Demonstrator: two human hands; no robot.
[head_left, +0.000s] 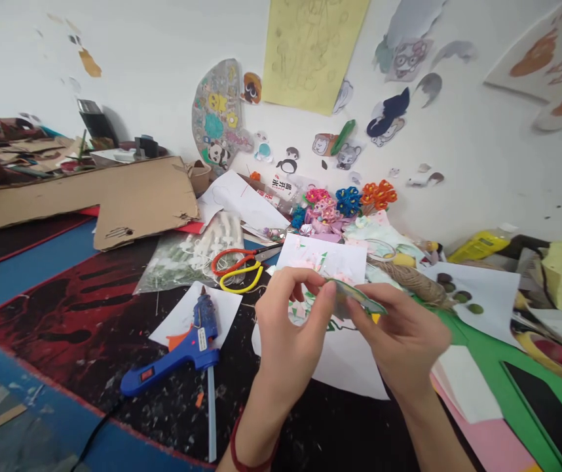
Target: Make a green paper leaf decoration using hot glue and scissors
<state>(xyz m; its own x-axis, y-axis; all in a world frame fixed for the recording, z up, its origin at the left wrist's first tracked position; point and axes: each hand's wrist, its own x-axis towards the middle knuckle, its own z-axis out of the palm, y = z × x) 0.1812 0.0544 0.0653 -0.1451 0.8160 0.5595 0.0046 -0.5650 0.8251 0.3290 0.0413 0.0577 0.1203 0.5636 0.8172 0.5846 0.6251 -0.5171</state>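
Note:
Both hands are raised over white paper near the middle of the view. Between them is a thin, flat piece with a green edge [365, 300], tilted so that its face is mostly hidden. My left hand [293, 321] pinches its left end between thumb and forefinger. The right end is gripped by my right hand [401, 337], thumb on the near side and fingers behind. Beneath the hands, white paper [352, 370] carries small green and pink bits. A blue glue gun [195, 344] rests on white paper to the left, and scissors with red and yellow handles [240, 270] lie behind it.
Cardboard [146, 200] and a plastic bag of green and white pieces [197, 252] occupy the left. Colourful flowers [327, 206] stand at the back. Twine [413, 283], green sheets, a black phone-like object [551, 413] and tape [553, 354] are on the right.

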